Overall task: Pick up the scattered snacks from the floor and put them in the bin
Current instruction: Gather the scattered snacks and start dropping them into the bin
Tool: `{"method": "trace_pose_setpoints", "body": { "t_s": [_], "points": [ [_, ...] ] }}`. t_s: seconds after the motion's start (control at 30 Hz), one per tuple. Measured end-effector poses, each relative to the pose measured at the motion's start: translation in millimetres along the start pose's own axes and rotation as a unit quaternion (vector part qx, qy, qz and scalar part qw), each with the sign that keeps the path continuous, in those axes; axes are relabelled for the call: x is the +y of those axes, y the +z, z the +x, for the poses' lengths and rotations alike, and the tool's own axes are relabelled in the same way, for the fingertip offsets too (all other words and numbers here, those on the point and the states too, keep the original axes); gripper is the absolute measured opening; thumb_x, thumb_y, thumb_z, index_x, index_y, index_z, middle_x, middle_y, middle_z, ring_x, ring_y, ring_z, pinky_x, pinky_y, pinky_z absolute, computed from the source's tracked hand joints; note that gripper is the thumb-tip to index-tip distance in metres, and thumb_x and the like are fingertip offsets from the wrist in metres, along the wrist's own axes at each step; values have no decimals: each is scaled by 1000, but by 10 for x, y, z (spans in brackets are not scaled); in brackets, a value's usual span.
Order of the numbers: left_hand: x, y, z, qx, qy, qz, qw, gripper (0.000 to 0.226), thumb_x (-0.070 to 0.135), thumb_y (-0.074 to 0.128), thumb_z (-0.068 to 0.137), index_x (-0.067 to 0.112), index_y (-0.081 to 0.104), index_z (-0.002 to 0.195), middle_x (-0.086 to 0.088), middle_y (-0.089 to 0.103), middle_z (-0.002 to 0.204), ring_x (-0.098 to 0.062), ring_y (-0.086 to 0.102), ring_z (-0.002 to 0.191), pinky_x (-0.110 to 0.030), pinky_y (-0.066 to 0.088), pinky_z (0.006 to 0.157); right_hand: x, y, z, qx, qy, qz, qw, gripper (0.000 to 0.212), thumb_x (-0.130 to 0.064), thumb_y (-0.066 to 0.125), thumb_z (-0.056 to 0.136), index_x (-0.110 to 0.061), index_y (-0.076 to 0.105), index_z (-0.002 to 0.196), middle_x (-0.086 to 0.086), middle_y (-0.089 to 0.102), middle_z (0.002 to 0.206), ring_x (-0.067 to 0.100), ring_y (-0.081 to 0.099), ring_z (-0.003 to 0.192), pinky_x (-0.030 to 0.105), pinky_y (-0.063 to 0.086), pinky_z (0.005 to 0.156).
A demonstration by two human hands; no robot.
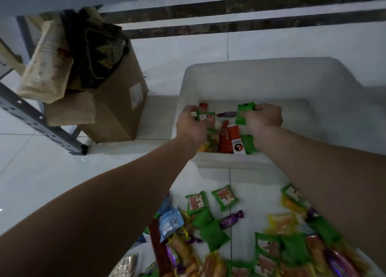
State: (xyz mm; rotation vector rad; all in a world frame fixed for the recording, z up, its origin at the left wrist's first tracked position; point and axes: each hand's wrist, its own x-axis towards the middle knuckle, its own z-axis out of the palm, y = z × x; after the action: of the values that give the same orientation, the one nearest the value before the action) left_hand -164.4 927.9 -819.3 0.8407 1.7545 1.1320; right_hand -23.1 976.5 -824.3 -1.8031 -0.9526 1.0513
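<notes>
A white plastic bin point(261, 74) stands on the tiled floor ahead of me. Both my hands are over its inside. My left hand point(191, 123) grips a green snack packet point(206, 118) with a red and white picture. My right hand point(264, 117) pinches another green packet point(244, 112). In the bin lie red packets point(228, 137), a purple wrapped candy point(226, 114), a green packet and orange sweets. Near me on the floor lies a pile of scattered snacks point(219, 235): green packets, blue packets, purple candies, orange and red wrappers.
A cardboard box point(117, 101) with paper bags and a black bag on top stands left of the bin. A grey metal shelf frame point(31, 113) runs along the left. Dark stripes cross the white floor tiles beyond the bin.
</notes>
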Motion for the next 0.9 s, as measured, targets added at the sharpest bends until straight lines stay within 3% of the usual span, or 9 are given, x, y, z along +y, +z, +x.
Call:
{"method": "trace_pose_setpoints", "body": {
  "t_s": [0.07,0.2,0.33,0.43,0.57,0.67,0.77,0.9],
  "points": [
    [-61,100,30,8,-10,5,1000,45,11,69,86,21,49,125,-5,62,110,-23,66,92,-39,59,76,49,-9,47,3,10,2,1000,13,-13,67,84,-21,64,74,8,68,88,25,66,77,37,59,75],
    [-130,157,76,19,-26,18,999,33,10,65,88,25,49,113,-5,63,112,-22,64,95,-36,57,79,107,14,93,-10,17,-19,1000,8,-12,68,85,-18,66,80,5,63,81,21,63,70,32,57,70],
    [-92,110,51,9,-24,19,999,44,14,66,88,25,47,126,-1,62,120,-23,61,105,-42,54,89,94,40,82,-36,-3,-44,998,27,-10,70,84,-23,57,64,-2,57,71,23,64,78,36,58,77],
    [-81,27,-5,9,1,14,1000,45,14,67,87,25,49,127,3,61,117,-21,60,106,-42,54,91,64,33,50,-34,-31,-54,998,7,-14,70,85,-18,70,91,1,65,96,21,63,93,22,48,86],
    [2,-193,-104,0,26,5,1000,49,11,66,88,23,49,132,3,56,120,-20,55,112,-37,51,95,11,22,-87,-47,-80,-98,991,33,-18,66,88,-14,64,121,5,63,125,20,60,110,15,38,85],
    [100,-439,-211,6,65,45,997,47,15,64,90,24,48,133,0,53,134,-22,54,119,-32,52,88,-53,35,-243,-71,-141,-149,976,41,-25,63,91,-16,57,130,3,57,133,19,56,116,17,36,90],
    [163,-752,-337,30,106,101,989,47,22,63,91,26,46,135,1,50,138,-22,51,122,-41,46,100,-142,102,-459,-99,-181,-170,964,48,-29,62,90,-19,51,136,2,52,140,19,51,123,27,39,104],
    [168,-1297,-491,56,143,175,973,52,30,60,92,28,42,141,0,50,139,-16,53,115,-29,45,94,-276,311,-840,-128,-226,-192,946,55,-39,62,89,-20,47,139,6,50,139,23,49,126,36,39,108]
  ]
}}
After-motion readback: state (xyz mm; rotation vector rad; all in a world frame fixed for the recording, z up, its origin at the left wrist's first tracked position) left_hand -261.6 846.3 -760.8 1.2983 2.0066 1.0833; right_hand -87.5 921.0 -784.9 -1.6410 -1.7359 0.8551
